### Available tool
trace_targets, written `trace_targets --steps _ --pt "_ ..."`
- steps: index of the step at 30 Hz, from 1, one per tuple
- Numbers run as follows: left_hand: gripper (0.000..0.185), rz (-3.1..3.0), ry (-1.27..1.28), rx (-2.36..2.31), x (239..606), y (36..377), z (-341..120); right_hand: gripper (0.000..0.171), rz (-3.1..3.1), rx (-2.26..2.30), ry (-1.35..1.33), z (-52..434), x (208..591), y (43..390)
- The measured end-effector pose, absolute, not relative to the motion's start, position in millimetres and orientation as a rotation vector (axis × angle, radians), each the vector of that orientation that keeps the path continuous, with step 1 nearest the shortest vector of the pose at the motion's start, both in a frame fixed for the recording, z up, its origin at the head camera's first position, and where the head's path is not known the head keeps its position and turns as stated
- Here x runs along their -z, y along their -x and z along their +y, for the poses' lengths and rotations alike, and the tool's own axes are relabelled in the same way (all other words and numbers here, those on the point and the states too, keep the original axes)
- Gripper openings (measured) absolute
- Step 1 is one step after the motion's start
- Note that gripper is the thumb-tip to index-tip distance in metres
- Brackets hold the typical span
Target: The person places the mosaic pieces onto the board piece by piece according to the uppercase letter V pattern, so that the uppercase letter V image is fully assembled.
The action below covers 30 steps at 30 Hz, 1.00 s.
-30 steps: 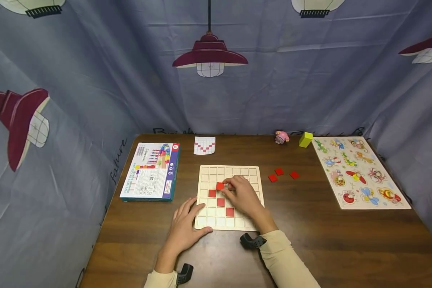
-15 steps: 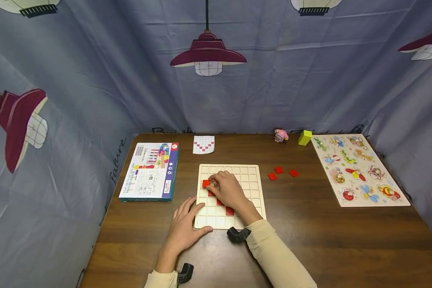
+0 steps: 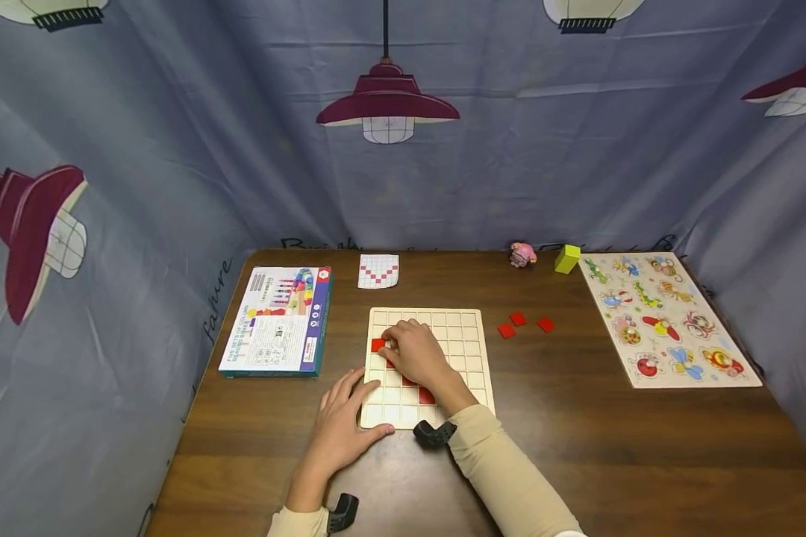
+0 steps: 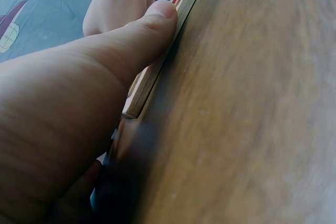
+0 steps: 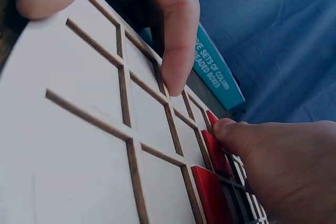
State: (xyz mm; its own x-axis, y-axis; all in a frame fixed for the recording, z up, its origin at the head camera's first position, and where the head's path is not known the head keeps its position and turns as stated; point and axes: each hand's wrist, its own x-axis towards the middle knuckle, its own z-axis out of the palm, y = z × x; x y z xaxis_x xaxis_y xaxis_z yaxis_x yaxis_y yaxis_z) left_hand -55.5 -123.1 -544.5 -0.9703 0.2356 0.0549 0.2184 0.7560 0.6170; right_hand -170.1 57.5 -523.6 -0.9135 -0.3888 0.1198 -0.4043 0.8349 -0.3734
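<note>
A pale wooden grid board (image 3: pixel 466 373) lies on the table. My right hand (image 3: pixel 419 354) reaches over it, its fingers and thumb pinching a red square tile (image 3: pixel 377 345) at a cell near the board's upper left. Under that hand, more red tiles run diagonally down to the right; the lowest one (image 3: pixel 427 396) shows best. In the right wrist view the right thumb (image 5: pixel 239 135) presses by a red tile (image 5: pixel 214 153). My left hand (image 3: pixel 339 418) rests spread at the board's lower left corner, fingers on the left edge and thumb (image 4: pixel 152 27) along the near edge.
Three loose red tiles (image 3: pixel 518 319) lie right of the board. Behind it is a pattern card (image 3: pixel 378 271). A boxed set (image 3: pixel 275 321) lies left; a pink figurine (image 3: pixel 522 254), a yellow-green block (image 3: pixel 567 259) and an insect puzzle board (image 3: pixel 672 321) are at the right.
My right hand has carried the red tile leftward across the board, from above the third column to the left side. The left hand stays in place at the corner.
</note>
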Motion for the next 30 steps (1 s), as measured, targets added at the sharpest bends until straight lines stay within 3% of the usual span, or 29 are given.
trace_targets --steps 14,23,30 --pt "0.078 2.932 -0.367 -1.000 545.7 55.8 -125.3 0.019 -2.957 -0.658 -0.619 52.7 526.0 172.1" --pt "0.079 2.934 -0.367 -1.014 545.0 55.0 -126.5 0.025 -2.938 -0.550 -0.696 53.0 523.9 172.7" --pt "0.078 2.915 -0.359 -1.029 544.6 56.2 -124.0 0.031 -2.886 -0.800 -0.718 82.8 525.3 173.1"
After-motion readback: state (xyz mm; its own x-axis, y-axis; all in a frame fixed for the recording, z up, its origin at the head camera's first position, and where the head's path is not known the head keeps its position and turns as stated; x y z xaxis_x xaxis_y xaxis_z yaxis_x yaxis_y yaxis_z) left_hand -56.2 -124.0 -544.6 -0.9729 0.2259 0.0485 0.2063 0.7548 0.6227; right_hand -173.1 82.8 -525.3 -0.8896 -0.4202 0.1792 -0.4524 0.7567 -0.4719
